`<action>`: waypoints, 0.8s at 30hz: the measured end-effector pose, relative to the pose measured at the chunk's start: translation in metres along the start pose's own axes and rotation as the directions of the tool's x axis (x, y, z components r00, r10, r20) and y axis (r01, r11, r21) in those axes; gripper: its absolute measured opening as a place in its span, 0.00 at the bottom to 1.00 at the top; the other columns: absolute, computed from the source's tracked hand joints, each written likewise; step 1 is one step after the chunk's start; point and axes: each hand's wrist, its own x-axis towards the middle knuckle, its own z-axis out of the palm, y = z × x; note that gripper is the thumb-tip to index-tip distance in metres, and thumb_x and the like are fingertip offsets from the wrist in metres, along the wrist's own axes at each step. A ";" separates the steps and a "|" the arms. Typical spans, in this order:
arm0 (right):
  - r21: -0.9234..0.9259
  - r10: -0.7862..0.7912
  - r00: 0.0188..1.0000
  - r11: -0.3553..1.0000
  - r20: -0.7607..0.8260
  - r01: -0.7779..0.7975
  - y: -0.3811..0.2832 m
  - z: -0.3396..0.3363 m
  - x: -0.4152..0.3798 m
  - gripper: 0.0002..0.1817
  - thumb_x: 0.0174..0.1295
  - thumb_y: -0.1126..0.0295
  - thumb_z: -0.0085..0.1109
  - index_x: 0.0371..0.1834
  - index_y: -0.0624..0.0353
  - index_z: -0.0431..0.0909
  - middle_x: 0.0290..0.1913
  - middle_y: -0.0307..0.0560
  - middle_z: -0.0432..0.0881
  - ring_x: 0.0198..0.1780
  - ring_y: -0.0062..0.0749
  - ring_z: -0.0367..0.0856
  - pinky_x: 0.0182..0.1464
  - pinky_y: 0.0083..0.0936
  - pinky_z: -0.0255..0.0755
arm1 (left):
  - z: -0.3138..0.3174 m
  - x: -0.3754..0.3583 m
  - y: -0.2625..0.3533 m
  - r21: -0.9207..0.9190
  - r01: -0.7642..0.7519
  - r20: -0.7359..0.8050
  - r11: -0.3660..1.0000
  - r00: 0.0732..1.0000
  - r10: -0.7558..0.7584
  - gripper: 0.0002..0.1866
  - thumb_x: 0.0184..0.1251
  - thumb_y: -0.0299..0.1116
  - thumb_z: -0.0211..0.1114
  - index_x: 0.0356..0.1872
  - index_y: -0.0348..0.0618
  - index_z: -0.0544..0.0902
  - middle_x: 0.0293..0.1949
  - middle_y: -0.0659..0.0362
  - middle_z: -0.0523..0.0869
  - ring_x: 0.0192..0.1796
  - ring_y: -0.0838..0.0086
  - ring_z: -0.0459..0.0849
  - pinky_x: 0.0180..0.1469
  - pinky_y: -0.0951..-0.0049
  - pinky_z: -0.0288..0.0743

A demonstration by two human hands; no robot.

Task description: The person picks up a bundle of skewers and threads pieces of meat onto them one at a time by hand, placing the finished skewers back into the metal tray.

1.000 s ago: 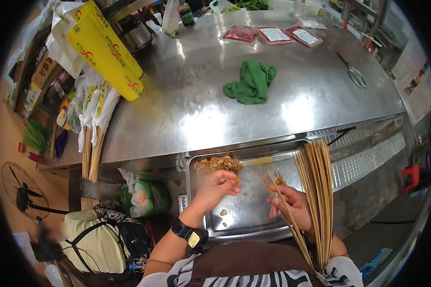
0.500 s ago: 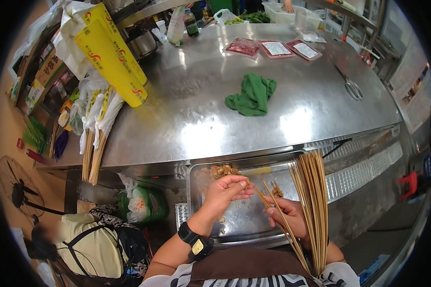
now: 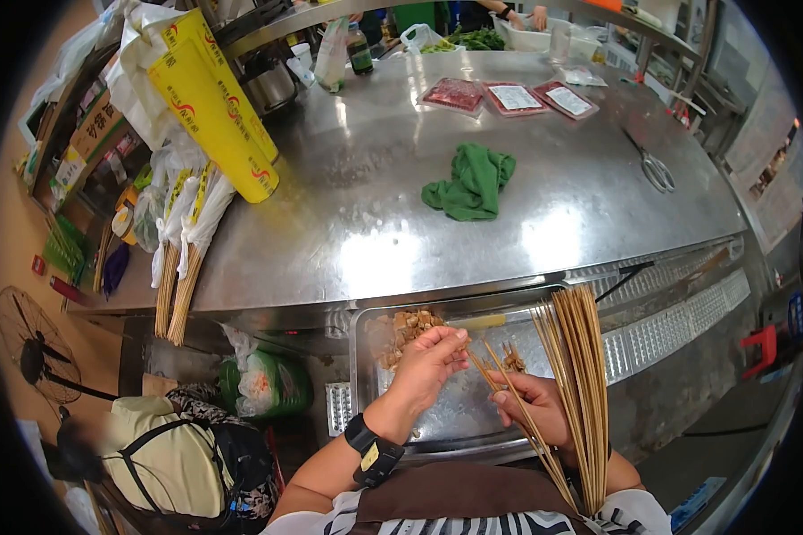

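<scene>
- My left hand [image 3: 428, 361] and right hand [image 3: 544, 406] are bare, forearms bare too.
- On my left wrist sits a chunky black wristband [image 3: 360, 434] with a squarish yellow panel [image 3: 370, 458], like a watch face.
- A plain dark-brown apron [image 3: 455, 492] covers my front.
- Beneath it shows my white shirt [image 3: 400, 522], with bold black zebra-like stripes.
- My sleeves [image 3: 635, 511] are short and loose.
</scene>
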 end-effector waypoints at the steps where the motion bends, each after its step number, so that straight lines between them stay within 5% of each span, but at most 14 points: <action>1: 0.001 -0.001 1.000 1.000 -0.002 0.001 0.001 0.000 0.000 0.20 0.66 0.67 0.51 0.60 0.61 0.67 0.20 0.32 0.71 0.22 0.11 0.66 0.24 0.12 0.59 | 0.001 0.000 0.000 -0.021 0.010 0.001 1.000 1.000 -0.010 0.05 0.62 0.33 0.63 0.34 0.45 0.78 0.33 0.63 0.81 0.35 0.78 0.78 0.41 0.76 0.73; 24: 0.044 -0.027 1.000 0.999 0.002 0.027 0.008 -0.001 0.004 0.20 0.64 0.70 0.52 0.58 0.65 0.68 0.22 0.36 0.72 0.22 0.14 0.69 0.23 0.12 0.61 | 0.017 0.000 -0.013 -0.209 -0.030 -0.045 0.978 0.999 0.021 0.04 0.63 0.27 0.58 0.38 0.44 0.76 0.35 0.61 0.80 0.41 0.71 0.80 0.50 0.67 0.74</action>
